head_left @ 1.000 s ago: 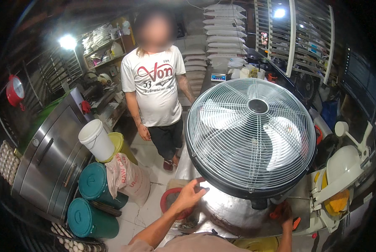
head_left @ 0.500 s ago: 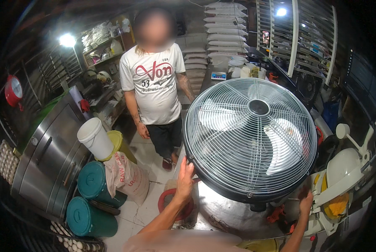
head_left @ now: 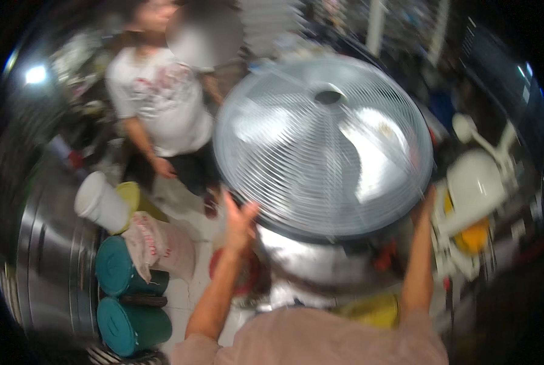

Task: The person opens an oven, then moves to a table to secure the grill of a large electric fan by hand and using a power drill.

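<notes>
A large round fan [head_left: 308,204] with a silver wire guard and dark rim faces up at a tilt in front of me. Its pale blades show blurred through the wires. At its lower left edge, my left hand [head_left: 240,222] grips the rim, with thumb and fingers parted around it. On the opposite side my right hand [head_left: 426,207] holds the right edge, its fingers mostly hidden by the rim. Below the fan is a shiny metal rounded surface [head_left: 299,261].
Another person [head_left: 162,109] in a white shirt stands beyond the fan to the left. Teal lidded bins [head_left: 117,325], a sack [head_left: 168,243] and a white bucket [head_left: 102,201] stand left, beside a steel oven [head_left: 56,255]. A cream-coloured mixer [head_left: 475,182] is at right.
My view has shifted, and the fan sits higher and further left in it. My right hand has come up to the fan's right edge. The left hand stays at the rim.
</notes>
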`<state>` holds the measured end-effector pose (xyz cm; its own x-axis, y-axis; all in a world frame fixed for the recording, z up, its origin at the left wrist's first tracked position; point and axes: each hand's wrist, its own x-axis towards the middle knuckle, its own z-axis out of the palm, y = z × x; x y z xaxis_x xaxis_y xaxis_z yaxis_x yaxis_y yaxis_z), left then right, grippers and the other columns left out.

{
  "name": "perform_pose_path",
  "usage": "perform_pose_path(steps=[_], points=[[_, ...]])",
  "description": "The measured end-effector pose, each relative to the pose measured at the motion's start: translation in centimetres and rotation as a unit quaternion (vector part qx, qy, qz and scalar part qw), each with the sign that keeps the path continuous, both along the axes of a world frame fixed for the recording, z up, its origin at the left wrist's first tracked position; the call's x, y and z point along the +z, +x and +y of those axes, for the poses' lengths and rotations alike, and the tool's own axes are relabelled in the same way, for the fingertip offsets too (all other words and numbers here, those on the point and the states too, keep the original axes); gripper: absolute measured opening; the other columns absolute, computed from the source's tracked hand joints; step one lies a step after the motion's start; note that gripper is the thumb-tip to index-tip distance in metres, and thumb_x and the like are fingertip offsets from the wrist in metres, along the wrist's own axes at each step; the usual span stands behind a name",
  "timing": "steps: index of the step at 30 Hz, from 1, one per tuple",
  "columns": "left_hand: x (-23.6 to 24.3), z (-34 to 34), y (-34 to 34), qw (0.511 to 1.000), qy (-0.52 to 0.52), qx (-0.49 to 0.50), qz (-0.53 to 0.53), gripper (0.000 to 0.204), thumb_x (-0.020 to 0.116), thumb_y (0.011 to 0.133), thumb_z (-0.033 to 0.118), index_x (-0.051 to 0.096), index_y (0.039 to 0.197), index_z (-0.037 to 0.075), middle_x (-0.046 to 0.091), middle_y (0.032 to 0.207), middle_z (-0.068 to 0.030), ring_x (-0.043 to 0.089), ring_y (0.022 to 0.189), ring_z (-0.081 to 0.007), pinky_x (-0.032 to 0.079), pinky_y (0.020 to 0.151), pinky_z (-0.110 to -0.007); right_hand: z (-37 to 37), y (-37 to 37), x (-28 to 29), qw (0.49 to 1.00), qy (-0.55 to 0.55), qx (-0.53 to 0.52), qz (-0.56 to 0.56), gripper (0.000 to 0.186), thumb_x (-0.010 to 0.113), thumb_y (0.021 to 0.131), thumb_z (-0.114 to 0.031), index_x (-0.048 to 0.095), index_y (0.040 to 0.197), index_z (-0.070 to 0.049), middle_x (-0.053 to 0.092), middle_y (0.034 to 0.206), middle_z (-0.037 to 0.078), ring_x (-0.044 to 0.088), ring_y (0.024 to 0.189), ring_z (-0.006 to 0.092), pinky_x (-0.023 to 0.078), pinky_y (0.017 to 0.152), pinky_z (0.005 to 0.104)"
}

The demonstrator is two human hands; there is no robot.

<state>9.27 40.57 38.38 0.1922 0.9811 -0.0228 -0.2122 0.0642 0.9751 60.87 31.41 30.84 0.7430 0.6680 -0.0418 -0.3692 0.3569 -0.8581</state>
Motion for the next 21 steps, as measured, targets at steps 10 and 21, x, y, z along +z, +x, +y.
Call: perform_pose_path(steps=[10, 21], points=[[-6.4, 9.6, -1.1, 0.947, -0.034, -0.173, -0.268, 0.054, 0.057, 0.091, 0.015, 0.035, 0.139, 0.007, 0.048, 0.136, -0.0097, 0.050, 0.123, -0.0233, 0.041, 0.106, -0.041, -2.0, -9.3, 5.8, 0.974, -0.077, -0.031, -0.210, 0.042, 0.054, 0.096, -0.033, 0.056, 0.123, -0.001, 0.062, 0.113, 0.009, 0.059, 0.095, 0.0178, 0.046, 0.085, 0.0308], [-9.5, -0.6, 1.4, 0.949, -0.115, -0.008, -0.293, 0.030, 0.054, 0.096, 0.037, 0.057, 0.106, 0.009, 0.060, 0.083, 0.0010, 0.058, 0.077, -0.0100, 0.046, 0.087, -0.036, -6.6, -15.1, 10.7, 0.870, -0.130, -0.180, -0.441, 0.024, 0.068, 0.088, -0.020, 0.067, 0.099, 0.001, 0.065, 0.088, 0.007, 0.059, 0.074, 0.0102, 0.047, 0.066, 0.0241]])
